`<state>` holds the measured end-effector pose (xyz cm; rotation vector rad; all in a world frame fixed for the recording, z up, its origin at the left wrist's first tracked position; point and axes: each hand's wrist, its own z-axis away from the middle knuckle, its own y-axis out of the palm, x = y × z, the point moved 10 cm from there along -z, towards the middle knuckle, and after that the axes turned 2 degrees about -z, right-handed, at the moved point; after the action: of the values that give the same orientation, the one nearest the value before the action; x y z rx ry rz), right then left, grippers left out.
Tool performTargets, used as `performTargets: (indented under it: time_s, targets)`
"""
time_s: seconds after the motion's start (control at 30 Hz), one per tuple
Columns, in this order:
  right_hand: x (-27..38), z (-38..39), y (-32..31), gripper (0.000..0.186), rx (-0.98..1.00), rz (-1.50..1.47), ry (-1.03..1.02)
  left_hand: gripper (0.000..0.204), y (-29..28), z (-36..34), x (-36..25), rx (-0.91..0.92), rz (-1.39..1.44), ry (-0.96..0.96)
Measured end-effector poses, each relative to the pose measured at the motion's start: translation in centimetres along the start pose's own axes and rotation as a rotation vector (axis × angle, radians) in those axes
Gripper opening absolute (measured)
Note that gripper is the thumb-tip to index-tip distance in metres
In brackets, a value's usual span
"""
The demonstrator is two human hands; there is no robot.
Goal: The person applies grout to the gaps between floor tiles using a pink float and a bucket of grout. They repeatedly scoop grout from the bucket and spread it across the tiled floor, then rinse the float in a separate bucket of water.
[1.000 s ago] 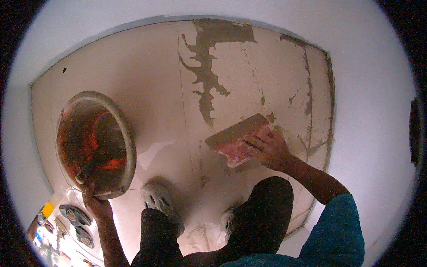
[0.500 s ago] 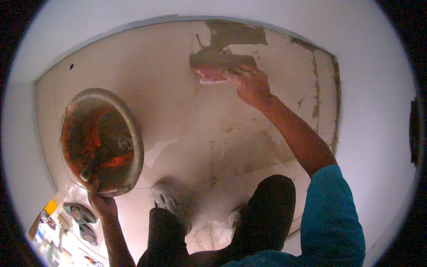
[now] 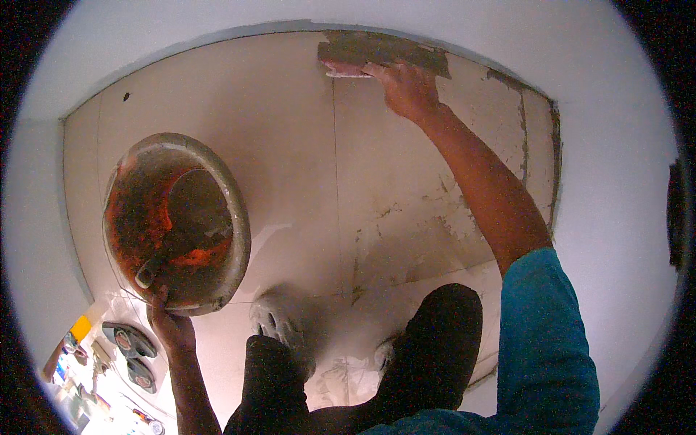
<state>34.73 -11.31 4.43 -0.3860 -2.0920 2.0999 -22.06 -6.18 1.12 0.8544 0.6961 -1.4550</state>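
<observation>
My left hand (image 3: 172,328) grips the lower rim of a round, mortar-crusted bucket (image 3: 239,210), which is tilted with its mouth toward me. Orange shows through the crust inside, next to a dark grey mass (image 3: 199,206). A blunt, pale-tipped tool end (image 3: 145,274) sticks out near my fingers. My right arm is stretched far forward, and my right hand (image 3: 409,90) is closed on a flat pinkish spreader (image 3: 344,69) with a pale edge. It lies against a band of wet grey grout (image 3: 377,49) along the far wall's foot. My fingers partly cover the spreader.
Large beige tiles (image 3: 290,167) cover the floor, with grey smears at the right edge (image 3: 523,138). White walls (image 3: 609,167) curve around it. Dark slippers (image 3: 130,348) and assorted clutter (image 3: 80,370) lie at the lower left. My shoe (image 3: 275,322) stands near the bucket.
My right hand has pushed the spreader forward to the far wall, dragging grey grout with it and leaving the tile behind barer. The bucket has shifted slightly right in view.
</observation>
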Motion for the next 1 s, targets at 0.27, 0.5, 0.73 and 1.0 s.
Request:
performTargets:
  time_s: [0.27, 0.5, 0.73, 1.0]
  targets:
    - [-0.5, -0.6, 0.6, 0.049, -0.011, -0.020, 0.004, 0.060, 0.6, 0.1, -0.2, 0.019, 0.022, -0.001]
    - [-0.6, -0.9, 1.1, 0.051, 0.010, 0.007, 0.035, 0.060, -0.4, -0.1, -0.1, -0.011, -0.013, -0.034]
    - [-1.5, -1.6, 2.2, 0.053, 0.055, -0.010, 0.075, 0.061, -1.6, -0.9, 0.2, -0.013, -0.133, -0.019]
    - [5.2, -1.7, 0.2, 0.038, -0.244, 0.020, -0.027, 0.059, -4.5, -2.3, 1.5, -0.014, -0.164, -0.009]
